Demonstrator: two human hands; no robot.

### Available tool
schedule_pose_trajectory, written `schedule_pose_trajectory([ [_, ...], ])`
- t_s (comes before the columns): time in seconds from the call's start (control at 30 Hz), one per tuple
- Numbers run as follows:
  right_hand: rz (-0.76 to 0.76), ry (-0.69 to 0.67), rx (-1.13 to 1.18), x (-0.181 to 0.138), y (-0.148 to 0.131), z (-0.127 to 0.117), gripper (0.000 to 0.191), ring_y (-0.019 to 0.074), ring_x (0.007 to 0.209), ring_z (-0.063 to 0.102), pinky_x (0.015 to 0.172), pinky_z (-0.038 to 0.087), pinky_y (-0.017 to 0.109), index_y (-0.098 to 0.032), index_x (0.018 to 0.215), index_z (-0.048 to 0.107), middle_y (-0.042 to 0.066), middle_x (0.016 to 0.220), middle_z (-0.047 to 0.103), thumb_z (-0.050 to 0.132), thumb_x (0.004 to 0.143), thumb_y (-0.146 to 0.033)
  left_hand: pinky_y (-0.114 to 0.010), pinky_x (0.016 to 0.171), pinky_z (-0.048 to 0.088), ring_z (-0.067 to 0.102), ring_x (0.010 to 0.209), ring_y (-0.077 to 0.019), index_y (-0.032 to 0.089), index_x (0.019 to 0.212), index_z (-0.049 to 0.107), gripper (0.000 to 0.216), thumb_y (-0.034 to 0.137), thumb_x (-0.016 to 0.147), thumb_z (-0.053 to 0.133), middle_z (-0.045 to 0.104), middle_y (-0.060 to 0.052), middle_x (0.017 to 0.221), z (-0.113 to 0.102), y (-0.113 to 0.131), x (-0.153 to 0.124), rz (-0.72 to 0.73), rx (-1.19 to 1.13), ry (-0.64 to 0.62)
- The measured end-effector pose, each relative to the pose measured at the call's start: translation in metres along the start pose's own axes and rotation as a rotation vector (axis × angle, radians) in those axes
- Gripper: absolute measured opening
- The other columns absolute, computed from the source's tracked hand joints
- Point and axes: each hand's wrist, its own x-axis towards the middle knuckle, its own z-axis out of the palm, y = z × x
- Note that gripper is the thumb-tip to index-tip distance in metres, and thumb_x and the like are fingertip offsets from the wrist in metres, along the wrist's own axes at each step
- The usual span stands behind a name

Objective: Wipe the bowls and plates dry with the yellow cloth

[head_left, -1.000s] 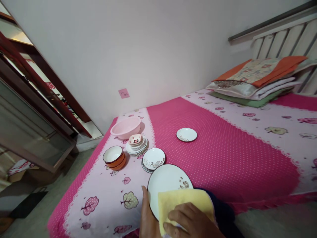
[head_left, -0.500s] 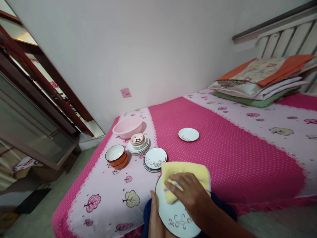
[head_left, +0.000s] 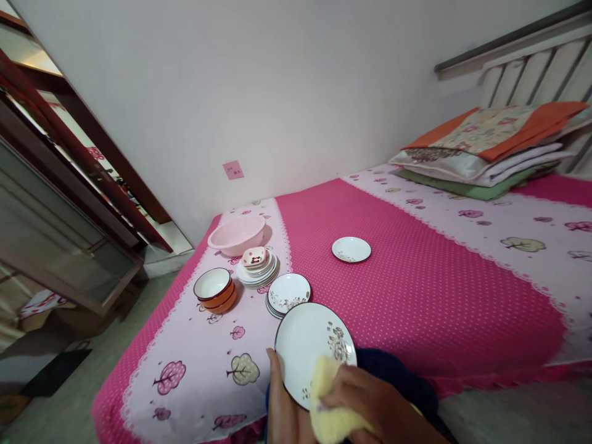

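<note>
My left hand [head_left: 281,407] grips the near left rim of a large white plate [head_left: 308,342] with a dark edge and a floral print, held above the bed's front edge. My right hand [head_left: 370,401] is closed on a yellow cloth [head_left: 330,410], pressing it against the plate's near right part. A stack of small floral plates [head_left: 289,293] lies just beyond the held plate.
On the pink bedspread [head_left: 416,290] sit stacked orange bowls [head_left: 215,290], a pile of white plates with a small dish on top [head_left: 256,265], a pink basin [head_left: 235,234] and a lone small plate [head_left: 351,249]. Folded bedding [head_left: 481,148] lies at the headboard. A glass-fronted cabinet [head_left: 60,209] stands left.
The cloth swept from the plate's far side back down to its near edge with my right hand. The plate tilted and turned in my left hand, showing more of its face.
</note>
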Motion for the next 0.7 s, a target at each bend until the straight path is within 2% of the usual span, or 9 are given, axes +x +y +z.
schedule_pose_trajectory([
  [0.03,0.072,-0.008,0.146,0.000,-0.005,-0.004,0.027,0.0213,0.078,0.071,0.069,0.059,0.030,-0.024,0.098,0.075,0.003,0.088,0.074,0.055,0.080,-0.019,-0.053,0.119,0.041,0.059,0.135,-0.0385,0.017,0.131,0.073,0.075,0.075,0.093,0.045,0.075,-0.016,0.127,0.001,0.000,-0.001,-0.024,0.009,0.012],
  [0.1,0.321,0.113,0.366,0.003,-0.012,-0.018,0.020,0.0208,0.069,0.070,0.059,0.056,0.028,-0.024,0.094,0.074,0.001,0.080,0.074,0.058,0.087,-0.033,-0.052,0.120,0.040,0.057,0.137,-0.0373,0.018,0.136,0.069,0.075,0.074,0.094,0.043,0.073,-0.015,0.131,0.002,-0.001,-0.001,-0.016,0.011,0.018],
  [0.17,0.551,0.363,0.466,0.007,-0.012,-0.033,0.030,0.0236,0.066,0.071,0.053,0.055,0.029,-0.022,0.100,0.072,0.002,0.078,0.075,0.060,0.090,-0.048,-0.050,0.123,0.035,0.054,0.140,-0.0347,0.023,0.138,0.067,0.070,0.073,0.095,0.043,0.069,-0.012,0.139,-0.001,-0.002,-0.001,0.067,-0.009,0.015],
  [0.23,0.620,0.593,0.455,0.012,-0.009,-0.047,0.041,0.0262,0.068,0.072,0.052,0.055,0.030,-0.022,0.107,0.069,0.004,0.081,0.077,0.066,0.085,-0.057,-0.049,0.124,0.032,0.054,0.141,-0.0330,0.029,0.138,0.067,0.064,0.071,0.096,0.044,0.065,-0.010,0.143,-0.005,-0.002,0.000,0.117,-0.026,0.022],
  [0.3,0.578,0.747,0.334,0.017,-0.004,-0.053,0.041,0.0260,0.069,0.072,0.055,0.055,0.031,-0.022,0.105,0.068,0.004,0.082,0.077,0.069,0.082,-0.057,-0.051,0.125,0.031,0.053,0.141,-0.0334,0.031,0.137,0.068,0.061,0.070,0.096,0.047,0.062,-0.010,0.146,-0.006,-0.001,0.000,0.099,-0.027,0.041],
  [0.37,0.481,0.801,0.164,0.021,0.000,-0.052,0.032,0.0237,0.069,0.070,0.058,0.055,0.029,-0.023,0.098,0.068,0.002,0.080,0.075,0.069,0.082,-0.051,-0.052,0.124,0.032,0.051,0.142,-0.0347,0.030,0.135,0.069,0.060,0.069,0.095,0.049,0.060,-0.011,0.147,-0.002,-0.001,-0.001,0.071,-0.013,0.051],
  [0.5,0.272,0.776,-0.101,0.026,0.003,-0.040,0.016,0.0215,0.074,0.070,0.069,0.057,0.030,-0.024,0.097,0.068,0.001,0.086,0.074,0.061,0.086,-0.035,-0.052,0.123,0.034,0.048,0.144,-0.0356,0.027,0.133,0.070,0.061,0.070,0.094,0.051,0.060,-0.012,0.148,0.010,-0.005,-0.003,0.051,0.023,0.070],
  [0.7,0.120,0.652,-0.200,0.034,0.017,-0.022,0.019,0.0223,0.088,0.072,0.079,0.059,0.032,-0.023,0.106,0.066,0.005,0.096,0.074,0.057,0.089,-0.024,-0.050,0.123,0.036,0.050,0.143,-0.0358,0.026,0.130,0.072,0.058,0.067,0.095,0.051,0.065,-0.011,0.142,0.007,-0.023,0.000,0.068,-0.004,0.117],
])
